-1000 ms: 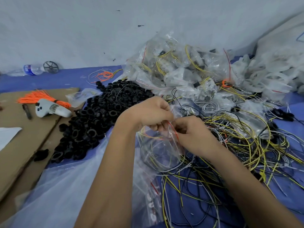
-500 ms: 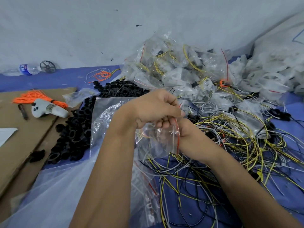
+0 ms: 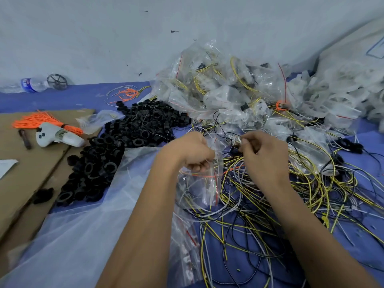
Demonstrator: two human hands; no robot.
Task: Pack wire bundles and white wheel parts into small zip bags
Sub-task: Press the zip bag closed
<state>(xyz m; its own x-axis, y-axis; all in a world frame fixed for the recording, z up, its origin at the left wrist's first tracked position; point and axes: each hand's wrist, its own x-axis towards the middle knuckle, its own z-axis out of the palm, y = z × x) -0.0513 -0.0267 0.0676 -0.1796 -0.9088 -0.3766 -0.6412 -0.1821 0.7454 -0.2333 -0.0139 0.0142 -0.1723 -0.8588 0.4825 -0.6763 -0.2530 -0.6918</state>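
The left hand [image 3: 192, 151] is curled into a loose fist and grips the top edge of a small clear zip bag [image 3: 204, 183], which hangs open below it with its red seal strip running down the right side. A thin bundle of wire lies coiled inside the bag. Just to the right, the right hand [image 3: 265, 156] has its fingers bent, with thumb and forefinger pinching a small pale object at the far end; it is too small and blurred to say what the object is, though thin wires seem to lead from it. The two hands are near each other but apart.

Under and to the right of both hands spreads a loose tangle of yellow, black and white wires [image 3: 291, 204] on the blue table cover [image 3: 68, 98]. Far of the hands rises a heap of filled zip bags [image 3: 228, 90], and at the far right lies a mound of white wheel parts [image 3: 342, 84]. To the left of the hands sits a pile of black rings [image 3: 116, 146]. Farther left, a sheet of cardboard [image 3: 27, 167] carries a white controller [image 3: 56, 137] and a bunch of orange ties [image 3: 41, 121]. A large clear plastic sheet [image 3: 83, 235] covers the near left. A water bottle [image 3: 31, 85] lies at the far left against the wall.
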